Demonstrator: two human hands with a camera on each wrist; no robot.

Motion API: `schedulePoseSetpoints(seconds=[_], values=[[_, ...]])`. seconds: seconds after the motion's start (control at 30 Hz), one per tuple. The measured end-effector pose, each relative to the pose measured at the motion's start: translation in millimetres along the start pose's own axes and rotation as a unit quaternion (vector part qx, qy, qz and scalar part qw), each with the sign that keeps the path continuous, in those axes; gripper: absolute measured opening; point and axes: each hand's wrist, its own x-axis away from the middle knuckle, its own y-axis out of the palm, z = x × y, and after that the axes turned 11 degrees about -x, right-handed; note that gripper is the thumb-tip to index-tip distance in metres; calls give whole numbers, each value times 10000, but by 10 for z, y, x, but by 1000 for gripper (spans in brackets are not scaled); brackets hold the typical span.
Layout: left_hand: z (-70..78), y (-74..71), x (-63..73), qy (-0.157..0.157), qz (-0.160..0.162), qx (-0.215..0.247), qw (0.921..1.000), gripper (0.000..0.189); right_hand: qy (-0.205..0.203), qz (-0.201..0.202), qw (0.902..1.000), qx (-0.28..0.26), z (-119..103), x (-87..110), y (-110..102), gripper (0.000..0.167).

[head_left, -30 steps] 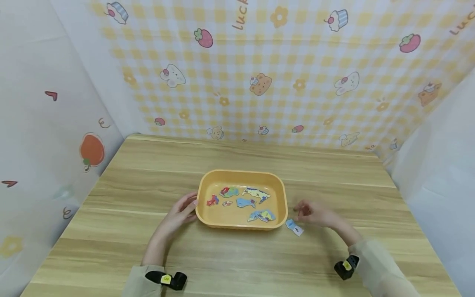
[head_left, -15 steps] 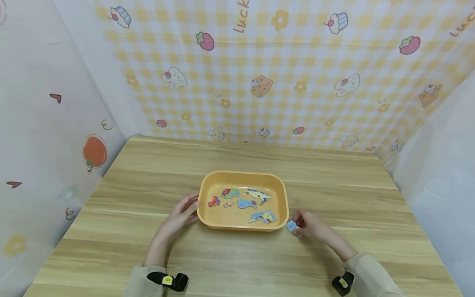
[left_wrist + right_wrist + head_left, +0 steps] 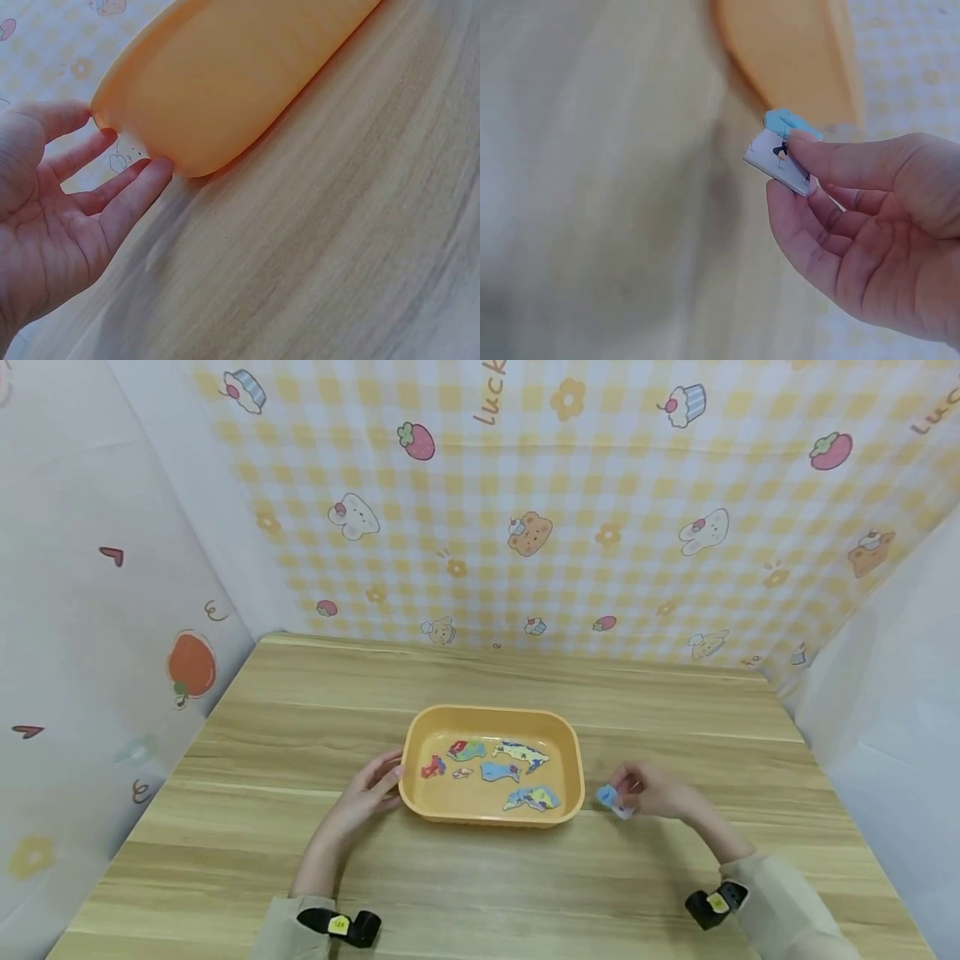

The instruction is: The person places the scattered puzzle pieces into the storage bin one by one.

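Observation:
My left hand (image 3: pixel 369 789) rests against the left end of a yellow plastic tray (image 3: pixel 487 817), its fairly straight fingertips touching the end wall at the rim. In the left wrist view those fingertips are spread along the tray's (image 3: pixel 202 97) rounded end. To the right of the tray, my right hand (image 3: pixel 651 792) pinches a puzzle piece (image 3: pixel 617 803) between thumb and fingers. The right wrist view shows this puzzle piece (image 3: pixel 768 154) as thin and flat, light blue at one end and white with a small dark drawing at the other.
Inside the tray lie several colourful irregular pieces, among them a red one (image 3: pixel 432 767), a blue one (image 3: pixel 498 772) and a blue-yellow one (image 3: pixel 532 797). The wooden table (image 3: pixel 480 893) meets a checked cloth wall (image 3: pixel 480 568) at the back.
My right hand has reached the puzzle piece lying by the tray's right corner, pinched it, and drawn it slightly right and away from me. The left hand stays at the tray's end.

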Motion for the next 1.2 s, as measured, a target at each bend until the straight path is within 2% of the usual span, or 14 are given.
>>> schedulePoseSetpoints(seconds=[0.2,0.37,0.63,0.77,0.9,1.0,1.2], values=[[-6,-13,10,-19,4,21,10000,51,-33,199,9998,34,-238,-52,-206,21],[-21,-25,17,13,-4,27,10000,51,-96,178,9997,147,-435,-208,-204,21],[-45,-27,32,102,23,-86,9999,51,-451,-405,9955,735,-705,-662,133,15],[-46,-5,14,46,31,-59,10000,51,-359,-675,9942,756,-784,-849,301,14],[-42,1,-5,72,4,-16,10000,51,-319,-911,9919,825,-847,-987,456,13],[-36,-4,-12,111,-28,22,9999,51,-432,-1153,9873,1002,-871,-1072,575,14],[-28,-17,-17,147,-57,-13,9999,52,-605,-1665,9788,1031,-870,-1201,819,19]])
